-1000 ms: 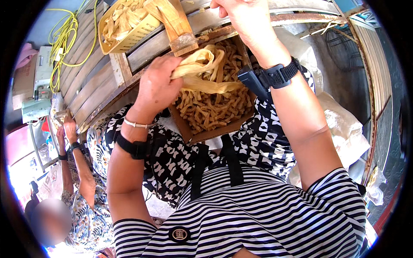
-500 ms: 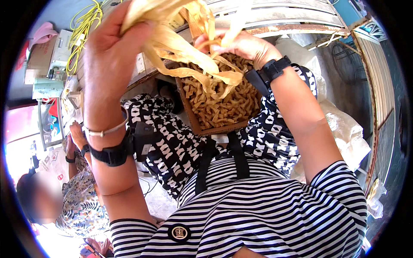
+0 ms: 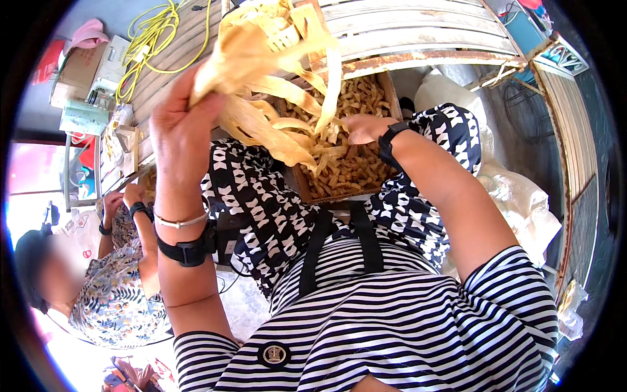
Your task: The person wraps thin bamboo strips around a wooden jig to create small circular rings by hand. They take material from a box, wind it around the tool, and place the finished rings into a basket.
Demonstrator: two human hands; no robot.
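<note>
My left hand (image 3: pixel 183 134) is raised left of the cardboard box (image 3: pixel 339 195), closed on a loose bundle of long, pale yellow strips (image 3: pixel 261 91) that fan out and hang over it. My right hand (image 3: pixel 369 130) is down at the box's right side, fingers curled among the lower strip ends; what exactly they pinch is hidden. Short, twisted tan pieces (image 3: pixel 356 173) fill the box, which sits between my patterned-trousered knees. The strips partly cover a yellow pile at the bench edge behind.
A slatted bench (image 3: pixel 418 29) runs along the top, with a coiled yellow cord (image 3: pixel 140 49) at left. Pale sacks (image 3: pixel 519 202) lie by my right leg. A co-worker (image 3: pixel 104 287) sits at left, hands raised near small stacked equipment (image 3: pixel 85 117).
My left hand has risen with the strips, lifting and spreading them above the box, then lowered slightly. My right hand has come down from the bench edge to the box.
</note>
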